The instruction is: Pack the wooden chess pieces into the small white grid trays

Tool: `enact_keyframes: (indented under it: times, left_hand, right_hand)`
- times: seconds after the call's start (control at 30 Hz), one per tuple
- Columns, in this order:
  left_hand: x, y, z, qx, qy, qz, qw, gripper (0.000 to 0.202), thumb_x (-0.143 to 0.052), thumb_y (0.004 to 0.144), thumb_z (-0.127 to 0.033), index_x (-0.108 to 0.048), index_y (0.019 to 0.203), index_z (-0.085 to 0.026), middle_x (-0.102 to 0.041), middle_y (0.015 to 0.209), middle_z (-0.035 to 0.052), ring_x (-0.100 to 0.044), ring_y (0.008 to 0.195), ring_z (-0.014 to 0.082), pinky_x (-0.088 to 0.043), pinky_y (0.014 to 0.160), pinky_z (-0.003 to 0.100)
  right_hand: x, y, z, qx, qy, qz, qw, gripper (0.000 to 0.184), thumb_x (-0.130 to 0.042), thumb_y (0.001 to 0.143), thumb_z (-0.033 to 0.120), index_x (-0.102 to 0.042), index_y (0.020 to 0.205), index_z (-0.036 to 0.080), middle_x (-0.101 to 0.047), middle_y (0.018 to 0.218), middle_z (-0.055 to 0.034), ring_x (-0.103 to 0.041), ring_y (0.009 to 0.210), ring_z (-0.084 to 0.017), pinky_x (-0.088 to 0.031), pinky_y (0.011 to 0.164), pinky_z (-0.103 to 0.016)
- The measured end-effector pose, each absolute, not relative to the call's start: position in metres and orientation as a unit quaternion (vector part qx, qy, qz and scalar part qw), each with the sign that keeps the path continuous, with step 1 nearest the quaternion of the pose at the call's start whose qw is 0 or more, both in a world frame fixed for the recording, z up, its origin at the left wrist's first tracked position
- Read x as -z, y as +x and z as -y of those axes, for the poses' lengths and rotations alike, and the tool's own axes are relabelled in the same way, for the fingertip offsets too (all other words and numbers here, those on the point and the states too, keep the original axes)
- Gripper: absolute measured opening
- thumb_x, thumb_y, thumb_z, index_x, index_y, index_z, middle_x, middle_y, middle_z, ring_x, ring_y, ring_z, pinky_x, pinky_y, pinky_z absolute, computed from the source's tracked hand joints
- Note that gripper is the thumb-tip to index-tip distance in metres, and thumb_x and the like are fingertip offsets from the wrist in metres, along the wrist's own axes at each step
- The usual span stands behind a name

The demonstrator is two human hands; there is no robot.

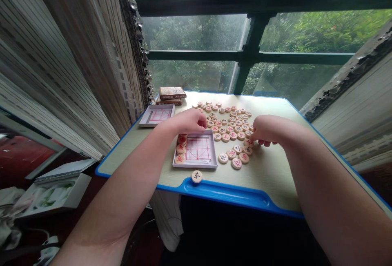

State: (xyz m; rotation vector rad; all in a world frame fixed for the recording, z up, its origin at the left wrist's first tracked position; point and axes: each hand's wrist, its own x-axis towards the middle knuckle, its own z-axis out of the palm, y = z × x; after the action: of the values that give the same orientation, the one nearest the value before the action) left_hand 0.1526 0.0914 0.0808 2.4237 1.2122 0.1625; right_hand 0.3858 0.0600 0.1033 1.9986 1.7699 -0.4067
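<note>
My left hand (193,120) is over the far left corner of a shallow white box (213,151), its fingers curled; whatever is in them is hidden. Inside the box, red-marked Chinese chess pieces (181,148) stand in a column along the left wall, beside a folded sheet with a red grid (199,147). To the right, my right hand (266,129) is closed, its fingertips at a red-marked Chinese chess piece (249,142) on the edge of the spread pieces. One black-marked piece (196,176) lies alone in front of the box.
Many round pieces (233,135) cover the middle of the table (275,172). A second white box part (157,116) and stacked small boxes (172,93) are at the back left. A blue tray groove (226,194) runs along the front edge. Curtains hang on both sides.
</note>
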Motion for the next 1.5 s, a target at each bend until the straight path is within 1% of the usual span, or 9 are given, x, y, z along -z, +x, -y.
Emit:
enact_keyframes:
  times: [0.27,0.47,0.6,0.7,0.9,1.0,1.17,1.4,1.5]
  left_hand:
    - [-0.081,0.153,-0.091,-0.059,0.878,-0.429,0.206,0.019,-0.057,0.069,-0.022,-0.07,0.081,-0.016,-0.069,0.083,0.0034,-0.059,0.073,0.0144,-0.041,0.062,0.023]
    - [-0.082,0.154,-0.091,-0.058,0.882,-0.424,0.199,0.02,-0.056,0.07,-0.02,-0.071,0.082,-0.016,-0.068,0.082,0.0039,-0.058,0.07,0.0133,-0.041,0.062,0.024]
    - [-0.08,0.153,-0.093,-0.067,0.885,-0.419,0.192,0.019,-0.056,0.07,-0.02,-0.071,0.081,-0.016,-0.069,0.082,0.0041,-0.058,0.071,0.0138,-0.041,0.062,0.024]
    - [-0.079,0.153,-0.094,-0.074,0.889,-0.414,0.179,0.02,-0.056,0.069,-0.02,-0.071,0.082,-0.016,-0.069,0.082,0.0038,-0.058,0.072,0.0142,-0.041,0.062,0.024]
    - [-0.077,0.152,-0.097,-0.077,0.898,-0.398,0.169,0.022,-0.055,0.069,-0.021,-0.072,0.081,-0.015,-0.069,0.076,0.0026,-0.058,0.07,0.0138,-0.04,0.06,0.023]
    - [-0.075,0.151,-0.1,-0.078,0.898,-0.4,0.167,0.023,-0.055,0.068,-0.022,-0.073,0.082,-0.015,-0.07,0.077,0.0029,-0.059,0.071,0.0141,-0.04,0.061,0.022]
    - [-0.072,0.15,-0.102,-0.076,0.896,-0.4,0.18,0.024,-0.056,0.068,-0.024,-0.073,0.082,-0.016,-0.07,0.077,0.0023,-0.059,0.068,0.0137,-0.04,0.059,0.022]
    - [-0.072,0.15,-0.102,-0.076,0.887,-0.414,0.191,0.025,-0.058,0.068,-0.028,-0.073,0.083,-0.015,-0.07,0.077,0.0035,-0.058,0.068,0.0149,-0.041,0.059,0.023]
    - [-0.071,0.15,-0.103,-0.083,0.893,-0.406,0.175,0.023,-0.057,0.068,-0.026,-0.073,0.082,-0.015,-0.07,0.077,0.0035,-0.058,0.067,0.0142,-0.041,0.059,0.023]
  right_hand:
    - [-0.1,0.389,-0.053,0.221,0.699,-0.654,0.188,0.029,-0.058,0.074,0.035,-0.064,0.055,0.014,-0.068,0.062,-0.0091,-0.058,0.05,-0.015,-0.045,0.053,-0.028]
    - [-0.103,0.382,-0.054,0.199,0.704,-0.651,0.201,0.028,-0.057,0.072,0.033,-0.062,0.052,0.014,-0.066,0.058,-0.0086,-0.057,0.048,-0.016,-0.043,0.053,-0.029]
    - [-0.117,0.373,-0.046,0.129,0.671,-0.724,0.096,0.03,-0.054,0.076,0.038,-0.065,0.061,0.015,-0.064,0.059,-0.0066,-0.055,0.051,-0.014,-0.037,0.051,-0.027]
    - [-0.121,0.356,-0.033,0.137,0.56,-0.817,-0.009,0.027,-0.051,0.078,0.037,-0.067,0.071,0.017,-0.065,0.066,-0.0035,-0.054,0.055,-0.012,-0.034,0.051,-0.024]
    - [-0.092,0.31,-0.011,0.028,0.45,-0.892,-0.035,0.02,-0.053,0.076,0.033,-0.066,0.077,0.018,-0.065,0.067,-0.004,-0.051,0.055,-0.013,-0.029,0.051,-0.025]
    - [-0.074,0.297,-0.01,-0.005,0.386,-0.92,-0.068,0.018,-0.053,0.077,0.032,-0.063,0.076,0.017,-0.068,0.077,-0.0063,-0.057,0.068,-0.018,-0.035,0.058,-0.027]
    - [-0.063,0.297,-0.014,0.028,0.362,-0.923,-0.127,0.012,-0.058,0.075,0.028,-0.062,0.078,0.017,-0.067,0.086,-0.0082,-0.059,0.086,-0.022,-0.043,0.074,-0.03]
    - [-0.063,0.298,-0.015,0.135,0.357,-0.899,-0.216,0.027,-0.064,0.074,0.025,-0.061,0.1,0.017,-0.065,0.097,-0.007,-0.058,0.082,-0.017,-0.042,0.07,-0.028]
    - [-0.063,0.294,-0.012,0.154,0.348,-0.901,-0.207,0.017,-0.062,0.077,0.024,-0.064,0.093,0.017,-0.064,0.087,-0.0049,-0.055,0.076,-0.016,-0.041,0.067,-0.026]
